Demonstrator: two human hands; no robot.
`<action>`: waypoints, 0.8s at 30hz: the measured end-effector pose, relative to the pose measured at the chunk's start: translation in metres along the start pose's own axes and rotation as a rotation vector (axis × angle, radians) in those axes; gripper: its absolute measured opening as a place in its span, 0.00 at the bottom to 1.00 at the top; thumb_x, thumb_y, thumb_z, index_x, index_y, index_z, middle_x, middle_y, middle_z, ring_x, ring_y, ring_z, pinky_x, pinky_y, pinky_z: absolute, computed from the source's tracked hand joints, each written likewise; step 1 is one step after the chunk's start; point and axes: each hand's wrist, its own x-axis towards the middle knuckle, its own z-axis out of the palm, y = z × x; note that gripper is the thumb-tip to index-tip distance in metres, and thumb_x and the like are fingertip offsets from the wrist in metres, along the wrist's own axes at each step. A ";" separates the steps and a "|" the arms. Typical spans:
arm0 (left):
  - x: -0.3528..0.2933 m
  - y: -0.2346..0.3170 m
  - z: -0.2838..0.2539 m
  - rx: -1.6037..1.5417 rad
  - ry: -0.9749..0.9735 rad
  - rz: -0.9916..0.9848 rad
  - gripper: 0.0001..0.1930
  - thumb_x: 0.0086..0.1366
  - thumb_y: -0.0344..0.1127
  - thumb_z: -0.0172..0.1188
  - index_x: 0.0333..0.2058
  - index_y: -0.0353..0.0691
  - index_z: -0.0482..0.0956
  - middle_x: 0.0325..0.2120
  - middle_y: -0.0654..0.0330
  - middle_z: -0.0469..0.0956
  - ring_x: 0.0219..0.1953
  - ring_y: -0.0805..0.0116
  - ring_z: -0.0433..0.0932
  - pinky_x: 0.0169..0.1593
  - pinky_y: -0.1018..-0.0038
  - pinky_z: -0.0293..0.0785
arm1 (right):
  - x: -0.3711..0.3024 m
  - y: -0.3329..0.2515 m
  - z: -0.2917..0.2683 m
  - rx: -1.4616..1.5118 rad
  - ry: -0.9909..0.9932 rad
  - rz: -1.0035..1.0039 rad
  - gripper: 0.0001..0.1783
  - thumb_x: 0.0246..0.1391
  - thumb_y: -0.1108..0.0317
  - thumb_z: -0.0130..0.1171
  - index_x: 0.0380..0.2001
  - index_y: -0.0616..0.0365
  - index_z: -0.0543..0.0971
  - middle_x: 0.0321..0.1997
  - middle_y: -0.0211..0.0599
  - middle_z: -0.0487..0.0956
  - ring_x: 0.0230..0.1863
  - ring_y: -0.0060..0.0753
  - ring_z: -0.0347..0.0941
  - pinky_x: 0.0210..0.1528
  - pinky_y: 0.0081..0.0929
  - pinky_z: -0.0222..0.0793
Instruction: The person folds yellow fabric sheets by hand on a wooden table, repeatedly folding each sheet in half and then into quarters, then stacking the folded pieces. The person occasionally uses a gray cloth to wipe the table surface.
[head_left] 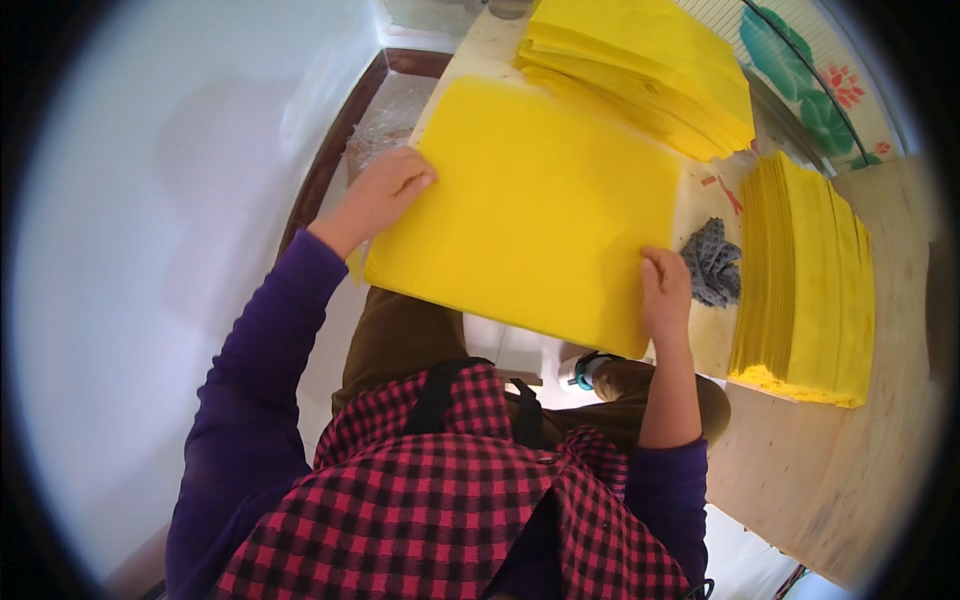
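Observation:
A large, flat yellow sheet (530, 215), fabric-like in look, lies in front of me with its near edge above my lap. Curled fingers of my left hand (388, 195) grip its left edge, partway up that side. At its near right corner, my right hand (667, 300) is closed on the right edge, thumb and fingers together. Whether one layer or several lie under my hands I cannot tell. Just behind the sheet rises a fanned stack of yellow sheets (640, 75). Right of my right hand is a crumpled grey cloth (711, 263).
A tall yellow stack of folded pieces (805, 290) stands on the wooden table (790, 450) at the right. Small red bits (730, 195) lie between the stacks. A white wall (170, 220) runs along my left, with clear plastic wrapping (388, 115) beside the table.

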 end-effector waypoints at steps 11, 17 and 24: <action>-0.024 0.011 -0.013 -0.004 -0.066 0.060 0.05 0.63 0.29 0.54 0.34 0.35 0.77 0.34 0.53 0.77 0.43 0.51 0.73 0.50 0.63 0.69 | -0.020 -0.008 -0.012 0.010 -0.105 -0.004 0.14 0.60 0.67 0.52 0.45 0.63 0.77 0.50 0.49 0.75 0.55 0.51 0.68 0.60 0.41 0.61; 0.005 0.010 -0.011 0.043 -0.013 0.028 0.05 0.61 0.28 0.55 0.35 0.35 0.78 0.35 0.53 0.77 0.44 0.51 0.73 0.50 0.61 0.69 | 0.017 -0.001 -0.010 -0.033 -0.081 0.002 0.13 0.59 0.69 0.53 0.44 0.62 0.76 0.50 0.49 0.75 0.55 0.51 0.67 0.59 0.39 0.61; -0.017 0.018 -0.009 0.062 -0.098 0.013 0.06 0.61 0.26 0.55 0.37 0.36 0.78 0.37 0.52 0.76 0.45 0.51 0.72 0.52 0.63 0.68 | -0.009 -0.012 -0.009 -0.078 -0.092 -0.089 0.13 0.59 0.69 0.53 0.45 0.63 0.76 0.50 0.48 0.75 0.55 0.51 0.68 0.58 0.38 0.62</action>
